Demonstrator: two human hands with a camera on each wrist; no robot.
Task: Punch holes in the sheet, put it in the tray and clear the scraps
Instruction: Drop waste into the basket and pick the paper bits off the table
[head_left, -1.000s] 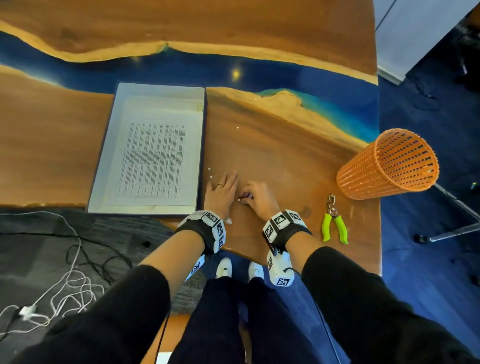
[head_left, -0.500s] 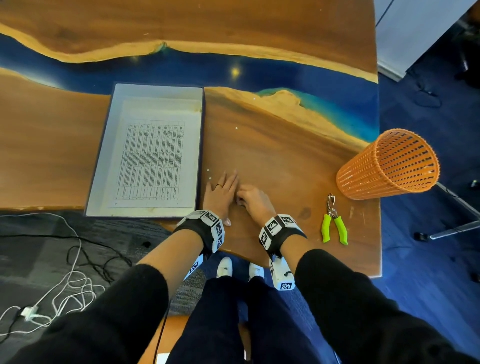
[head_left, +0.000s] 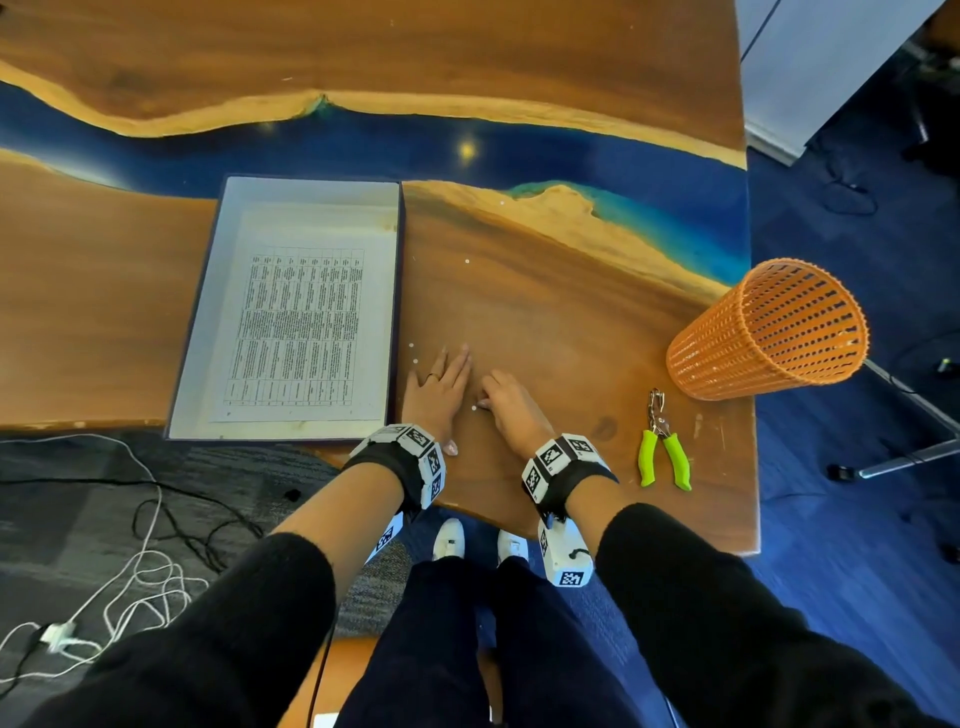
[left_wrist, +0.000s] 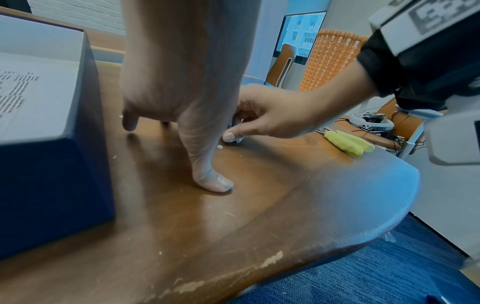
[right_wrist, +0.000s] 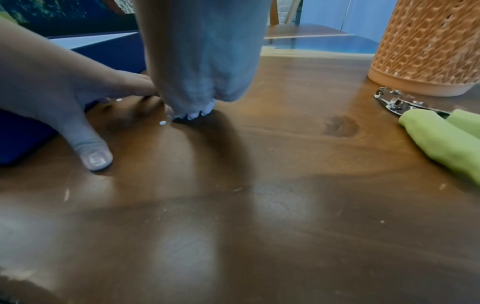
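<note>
Sheet (head_left: 296, 322) lying flat inside the tray (head_left: 205, 332) on the desk (head_left: 571, 322). Just right of the tray: left hand (head_left: 436, 389) flat, fingers straight, thumb tip on the wood. Touching it on its far side from the tray: right hand (head_left: 506, 405), fingertips (right_wrist: 193, 116) curled down, pinching at small white scraps (head_left: 474, 408); more scraps beside the tray wall. Well right of the tray: green-handled hole punch (head_left: 665, 452), orange basket (head_left: 769, 332).
</note>
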